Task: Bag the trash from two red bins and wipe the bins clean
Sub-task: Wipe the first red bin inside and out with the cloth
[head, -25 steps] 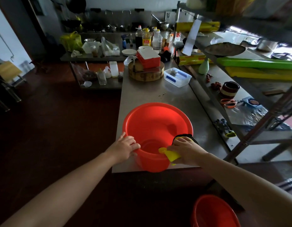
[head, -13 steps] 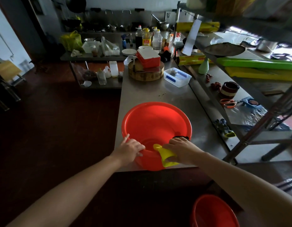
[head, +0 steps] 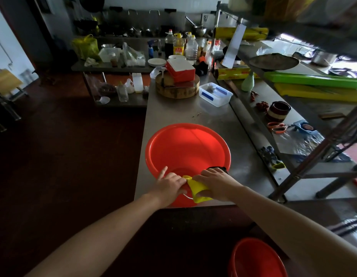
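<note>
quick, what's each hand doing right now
left hand: grips the near rim of the bin.
right hand: holds the yellow cloth against that rim.

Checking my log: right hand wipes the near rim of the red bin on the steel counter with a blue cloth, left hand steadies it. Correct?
No: the head view shows the cloth is yellow, not blue. The right hand does hold it on the near rim of the red bin on the steel counter, the left hand steadying.
</note>
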Tool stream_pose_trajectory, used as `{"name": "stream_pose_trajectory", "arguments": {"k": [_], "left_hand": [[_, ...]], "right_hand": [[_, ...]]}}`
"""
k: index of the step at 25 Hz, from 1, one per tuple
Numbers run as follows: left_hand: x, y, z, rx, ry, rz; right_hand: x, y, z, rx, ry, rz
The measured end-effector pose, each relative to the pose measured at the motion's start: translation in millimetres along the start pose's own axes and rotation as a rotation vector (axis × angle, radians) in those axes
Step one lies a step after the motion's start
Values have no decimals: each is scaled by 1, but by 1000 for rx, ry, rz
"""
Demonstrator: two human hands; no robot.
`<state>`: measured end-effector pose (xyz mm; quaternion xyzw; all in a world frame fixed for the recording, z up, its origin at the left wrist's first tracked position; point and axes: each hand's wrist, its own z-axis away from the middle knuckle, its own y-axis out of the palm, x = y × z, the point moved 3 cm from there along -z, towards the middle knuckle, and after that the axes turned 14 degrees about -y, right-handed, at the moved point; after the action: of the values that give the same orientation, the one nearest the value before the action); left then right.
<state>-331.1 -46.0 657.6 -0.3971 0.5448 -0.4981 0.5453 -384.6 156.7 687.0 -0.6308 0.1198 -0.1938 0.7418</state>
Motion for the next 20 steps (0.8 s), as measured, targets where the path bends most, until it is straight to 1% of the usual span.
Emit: {"name": "stream_pose_trajectory", "arguments": {"k": [2,5,8,10,13,15,17,18,20], "left_hand": [[21,-11,-1,17,6,-60],[50,-33,-8,32,-31,-162],[41,-36,-13,58,36,-267],[22,-22,-9,74,84,-228],[5,-5,-5,48,74,-160],[10,-5,-6,36,76,-114],[28,-17,-11,70,58,-69],[38,-25,-14,95,43,-78],[52,-39,-20,111,12,-181]], "right_hand": [[-17,-3,14,5,-5,-8],[-38,-7,24,44,29,39],[-36,-7,15,78,64,19],[-26,-5,6,106,41,20],[-6,5,-5,85,43,-6],[-3,7,-5,59,31,-5],[-14,1,6,44,10,9],[-24,-4,13,35,11,11],[-41,-11,27,11,41,26]]}}
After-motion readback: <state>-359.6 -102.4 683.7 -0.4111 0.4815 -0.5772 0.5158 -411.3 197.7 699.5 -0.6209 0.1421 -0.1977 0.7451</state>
